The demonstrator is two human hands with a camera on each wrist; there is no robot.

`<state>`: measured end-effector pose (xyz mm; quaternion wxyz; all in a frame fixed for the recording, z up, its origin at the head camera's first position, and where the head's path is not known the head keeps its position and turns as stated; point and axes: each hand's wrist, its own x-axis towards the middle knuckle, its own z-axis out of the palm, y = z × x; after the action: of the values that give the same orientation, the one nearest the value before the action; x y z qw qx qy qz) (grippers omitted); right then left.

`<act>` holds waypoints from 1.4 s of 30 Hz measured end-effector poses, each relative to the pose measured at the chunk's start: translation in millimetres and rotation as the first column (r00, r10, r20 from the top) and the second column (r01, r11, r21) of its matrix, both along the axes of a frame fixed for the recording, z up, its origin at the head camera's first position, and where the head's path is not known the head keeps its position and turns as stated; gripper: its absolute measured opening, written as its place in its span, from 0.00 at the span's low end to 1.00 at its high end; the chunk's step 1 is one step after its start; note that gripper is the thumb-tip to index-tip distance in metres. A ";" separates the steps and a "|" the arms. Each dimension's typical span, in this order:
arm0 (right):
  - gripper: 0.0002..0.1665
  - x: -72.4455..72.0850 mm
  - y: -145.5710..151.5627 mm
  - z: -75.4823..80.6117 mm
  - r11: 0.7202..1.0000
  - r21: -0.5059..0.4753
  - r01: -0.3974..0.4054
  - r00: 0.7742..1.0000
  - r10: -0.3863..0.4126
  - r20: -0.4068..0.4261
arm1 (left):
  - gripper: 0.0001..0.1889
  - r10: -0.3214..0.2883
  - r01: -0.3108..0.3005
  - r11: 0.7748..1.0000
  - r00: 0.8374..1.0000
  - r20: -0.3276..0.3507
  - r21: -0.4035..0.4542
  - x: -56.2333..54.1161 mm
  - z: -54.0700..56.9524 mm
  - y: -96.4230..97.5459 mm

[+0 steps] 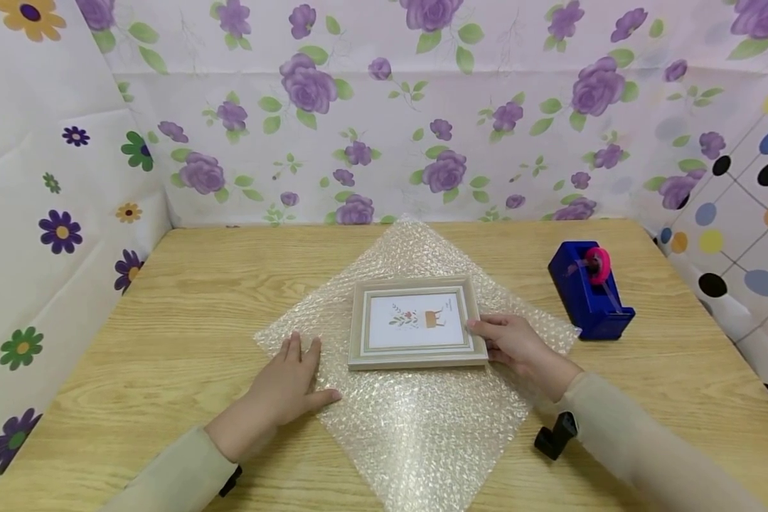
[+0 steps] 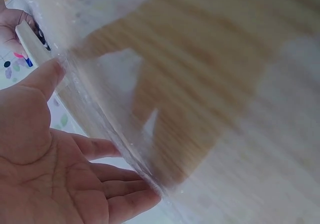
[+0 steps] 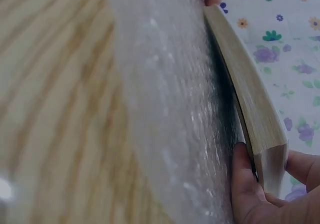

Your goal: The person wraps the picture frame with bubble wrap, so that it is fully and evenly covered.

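Note:
A cream picture frame [image 1: 416,360] with a small printed picture lies face up over a sheet of bubble wrap [image 1: 422,427], which is turned like a diamond on the table. My right hand [image 1: 515,345] pinches the frame's right edge, thumb on top and fingers beneath. In the right wrist view that end of the frame [image 3: 255,94] is tilted up off the wrap, with a dark gap under it. My left hand [image 1: 288,384] has its fingers spread, the fingertips touching the left edge of the bubble wrap.
A blue tape dispenser [image 1: 589,291] with a pink-cored roll stands on the wooden table [image 1: 230,277] at the right, just past the wrap's right corner. Flowered cloth [image 1: 384,142] rises behind the table, and patterned sheets flank both sides.

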<state>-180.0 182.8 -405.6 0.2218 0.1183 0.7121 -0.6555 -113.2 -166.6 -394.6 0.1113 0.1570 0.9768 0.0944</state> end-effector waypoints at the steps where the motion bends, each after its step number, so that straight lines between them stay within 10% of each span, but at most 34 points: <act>1: 0.35 -1.2 0.0 -0.5 1.000 0.004 -0.006 1.000 0.006 -0.005 | 0.50 0.000 0.000 1.000 1.000 -0.001 -0.002 -0.4 -0.1 -0.1; 16: 0.36 -14.4 0.5 -1.7 0.993 0.008 -0.114 0.992 0.114 -0.056 | 0.47 0.008 -0.008 1.000 1.000 0.021 0.003 -9.9 4.5 -3.1; 23: 0.34 -14.9 -2.4 2.6 0.978 0.156 -0.140 0.986 0.152 -0.068 | 0.47 -0.019 0.019 1.000 1.000 -0.005 0.019 -10.3 2.8 -3.3; 29: 0.31 -11.7 -0.6 7.4 0.934 0.318 -0.162 0.972 0.207 -0.113 | 0.47 0.007 -0.008 0.999 1.000 0.016 0.049 -10.9 2.3 -4.8; 36: 0.23 -0.1 12.0 11.2 0.797 0.592 -0.118 0.906 0.331 -0.264 | 0.37 0.098 -0.105 0.968 0.994 0.040 0.229 -11.2 1.8 -13.6; 42: 0.15 11.5 23.6 13.3 0.800 0.600 0.000 0.864 0.303 -0.403 | 0.31 0.176 -0.156 0.932 0.984 -0.033 0.327 -10.1 4.4 -20.1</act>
<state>-168.5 206.4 -392.2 0.0450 -0.0450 0.9170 -0.3938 -123.3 -186.7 -390.2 0.0457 0.0928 0.9608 0.2572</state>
